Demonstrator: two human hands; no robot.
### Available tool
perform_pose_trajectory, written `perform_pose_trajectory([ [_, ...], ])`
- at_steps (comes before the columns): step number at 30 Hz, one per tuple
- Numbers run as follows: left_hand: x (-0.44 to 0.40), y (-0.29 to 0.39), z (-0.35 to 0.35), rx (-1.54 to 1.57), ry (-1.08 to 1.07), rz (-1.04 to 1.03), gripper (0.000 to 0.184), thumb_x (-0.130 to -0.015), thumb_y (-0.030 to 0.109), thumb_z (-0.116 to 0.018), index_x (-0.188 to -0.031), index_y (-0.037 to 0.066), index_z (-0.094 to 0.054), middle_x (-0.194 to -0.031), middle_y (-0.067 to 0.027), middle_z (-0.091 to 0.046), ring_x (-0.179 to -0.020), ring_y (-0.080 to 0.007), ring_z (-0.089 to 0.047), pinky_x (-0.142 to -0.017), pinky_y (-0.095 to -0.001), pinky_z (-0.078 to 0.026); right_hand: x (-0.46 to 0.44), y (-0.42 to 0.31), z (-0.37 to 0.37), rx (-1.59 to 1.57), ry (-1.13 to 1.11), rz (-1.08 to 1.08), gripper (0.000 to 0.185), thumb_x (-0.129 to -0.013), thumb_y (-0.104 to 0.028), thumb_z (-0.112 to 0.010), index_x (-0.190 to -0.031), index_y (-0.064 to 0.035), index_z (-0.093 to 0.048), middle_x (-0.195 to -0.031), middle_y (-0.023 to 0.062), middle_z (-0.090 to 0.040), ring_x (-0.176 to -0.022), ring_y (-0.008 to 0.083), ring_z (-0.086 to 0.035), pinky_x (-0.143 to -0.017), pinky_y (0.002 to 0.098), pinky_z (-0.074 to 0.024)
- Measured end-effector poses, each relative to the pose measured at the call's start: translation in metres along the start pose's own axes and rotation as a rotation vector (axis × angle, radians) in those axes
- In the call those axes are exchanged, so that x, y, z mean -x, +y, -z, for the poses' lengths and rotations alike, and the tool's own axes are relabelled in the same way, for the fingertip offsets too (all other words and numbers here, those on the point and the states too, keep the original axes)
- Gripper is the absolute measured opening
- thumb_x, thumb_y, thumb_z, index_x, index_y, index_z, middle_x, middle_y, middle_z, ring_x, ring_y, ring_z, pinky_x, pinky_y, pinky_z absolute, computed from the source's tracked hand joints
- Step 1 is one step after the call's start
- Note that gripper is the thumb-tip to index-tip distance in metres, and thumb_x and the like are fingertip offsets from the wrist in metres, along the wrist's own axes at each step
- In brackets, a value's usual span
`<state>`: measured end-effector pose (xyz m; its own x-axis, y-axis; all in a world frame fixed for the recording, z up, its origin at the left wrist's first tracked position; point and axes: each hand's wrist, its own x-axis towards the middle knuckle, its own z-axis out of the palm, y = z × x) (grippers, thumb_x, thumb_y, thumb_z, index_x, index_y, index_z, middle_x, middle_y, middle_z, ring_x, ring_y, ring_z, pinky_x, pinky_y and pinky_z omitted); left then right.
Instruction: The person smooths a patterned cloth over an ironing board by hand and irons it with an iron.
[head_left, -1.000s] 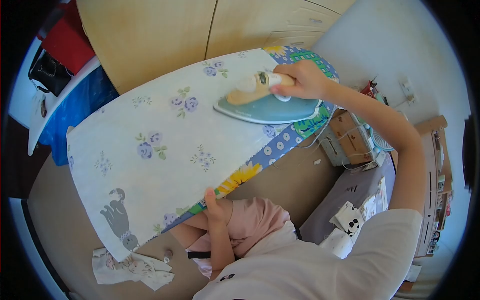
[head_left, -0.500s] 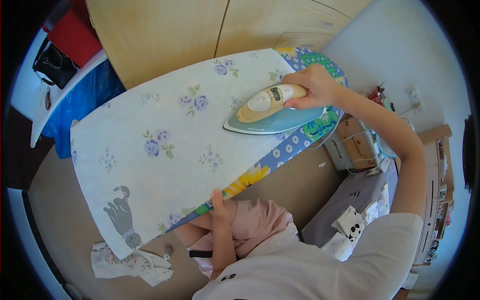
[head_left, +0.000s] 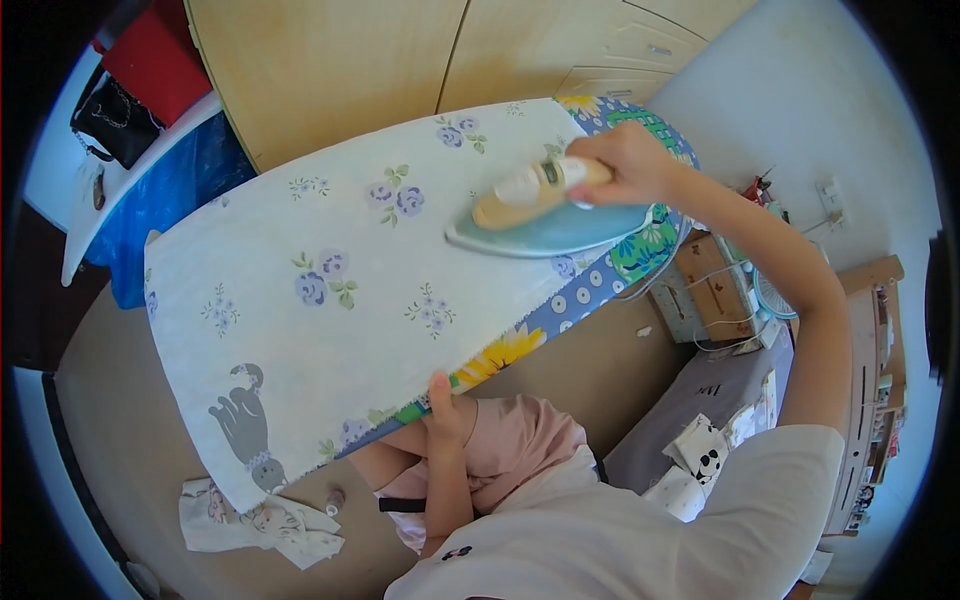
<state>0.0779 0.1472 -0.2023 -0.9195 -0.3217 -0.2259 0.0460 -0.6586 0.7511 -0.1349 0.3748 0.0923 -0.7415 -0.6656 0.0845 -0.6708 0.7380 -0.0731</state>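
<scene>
My right hand (head_left: 630,165) is wrapped round the cream handle of a blue-green clothes iron (head_left: 545,232). Smeared by motion, the iron rests on a white cloth (head_left: 390,270) with purple flowers and a grey cat figure near its lower-left corner. This cloth lies over an ironing board (head_left: 590,293) whose blue cover with yellow flowers shows at the right end and along the near edge. At that near edge my left hand (head_left: 446,408) grips the board, thumb on top; its other fingers are partly hidden.
Beyond the board stands a pale wooden cabinet (head_left: 330,70). On the floor at lower left lie a printed white cloth (head_left: 230,525) and a small bottle (head_left: 335,500). A grey box (head_left: 690,400) and a cord (head_left: 665,275) are at right. A black bag (head_left: 115,120) is at upper left.
The iron has moved slightly up on the cloth with my right hand and is now blurred. My left hand stays on the near edge. The camera view has shifted a little.
</scene>
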Motion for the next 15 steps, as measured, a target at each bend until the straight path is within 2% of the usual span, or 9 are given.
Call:
perform_pose_trajectory([
  [1, 0.0, 0.0, 0.0, 0.006, -0.005, 0.013, 0.053, -0.082, 0.029, -0.051, -0.121, -0.006, -0.042, -0.119, -0.0099, -0.048, -0.111, -0.0203, -0.044, -0.097, -0.0333, -0.031, 0.001, 0.001, 0.001, 0.005, -0.032, 0.195, 0.048, -0.077, -0.056, -0.054, -0.083, -0.0087, -0.063, -0.06, 0.0099, -0.06, -0.055, 0.0288, -0.059, -0.051, 0.0361, -0.0457],
  [5, 0.004, -0.001, 0.0, 0.031, -0.026, 0.072, 0.052, -0.082, 0.03, -0.05, -0.12, -0.006, -0.042, -0.118, -0.0101, -0.048, -0.11, -0.0204, -0.045, -0.096, -0.0334, -0.032, 0.003, -0.003, 0.0, 0.074, 0.005, 0.215, 0.04, -0.077, -0.046, -0.059, -0.086, -0.007, -0.061, -0.061, 0.0098, -0.058, -0.053, 0.028, -0.057, -0.049, 0.0333, -0.0443],
  [7, 0.005, 0.0, 0.0, 0.045, -0.036, 0.095, 0.052, -0.082, 0.03, -0.05, -0.12, -0.006, -0.042, -0.118, -0.0102, -0.048, -0.11, -0.0205, -0.045, -0.096, -0.0334, -0.033, -0.003, -0.006, -0.004, 0.088, 0.029, -0.034, 0.044, -0.078, -0.049, -0.057, -0.086, -0.0056, -0.061, -0.063, 0.0117, -0.06, -0.055, 0.0282, -0.058, -0.051, 0.0347, -0.045],
  [8, 0.006, 0.0, 0.0, 0.052, -0.038, 0.105, 0.052, -0.082, 0.03, -0.05, -0.12, -0.006, -0.042, -0.118, -0.0103, -0.049, -0.11, -0.0205, -0.045, -0.096, -0.0334, -0.033, -0.008, -0.009, -0.006, 0.088, 0.028, -0.029, 0.044, -0.078, -0.049, -0.057, -0.086, -0.0056, -0.061, -0.063, 0.0117, -0.06, -0.055, 0.0282, -0.058, -0.051, 0.0347, -0.045],
  [10, 0.007, 0.003, 0.0, 0.066, -0.042, 0.12, 0.052, -0.083, 0.03, -0.05, -0.12, -0.006, -0.042, -0.117, -0.0104, -0.049, -0.109, -0.0205, -0.045, -0.095, -0.0335, -0.033, -0.019, -0.012, -0.008, 0.105, 0.096, -0.381, 0.047, -0.078, -0.051, -0.056, -0.086, -0.0054, -0.063, -0.066, 0.0132, -0.061, -0.057, 0.0286, -0.059, -0.053, 0.0364, -0.0458],
  [13, 0.008, 0.005, 0.0, 0.086, -0.054, 0.14, 0.052, -0.083, 0.03, -0.05, -0.12, -0.005, -0.042, -0.116, -0.0105, -0.049, -0.109, -0.0206, -0.046, -0.095, -0.0335, -0.034, -0.027, -0.006, -0.011, 0.085, 0.113, -0.431, 0.049, -0.077, -0.053, -0.056, -0.086, -0.005, -0.064, -0.067, 0.0141, -0.062, -0.059, 0.0286, -0.06, -0.055, 0.0376, -0.0463],
  [15, 0.007, 0.007, -0.002, 0.102, -0.062, 0.159, 0.052, -0.083, 0.031, -0.05, -0.119, -0.005, -0.042, -0.116, -0.0106, -0.049, -0.108, -0.0207, -0.046, -0.094, -0.0336, -0.034, -0.026, -0.009, -0.004, 0.046, 0.079, -0.366, 0.049, -0.077, -0.054, -0.054, -0.08, -0.0052, -0.063, -0.067, 0.0138, -0.062, -0.061, 0.0295, -0.061, -0.056, 0.0381, -0.0467],
])
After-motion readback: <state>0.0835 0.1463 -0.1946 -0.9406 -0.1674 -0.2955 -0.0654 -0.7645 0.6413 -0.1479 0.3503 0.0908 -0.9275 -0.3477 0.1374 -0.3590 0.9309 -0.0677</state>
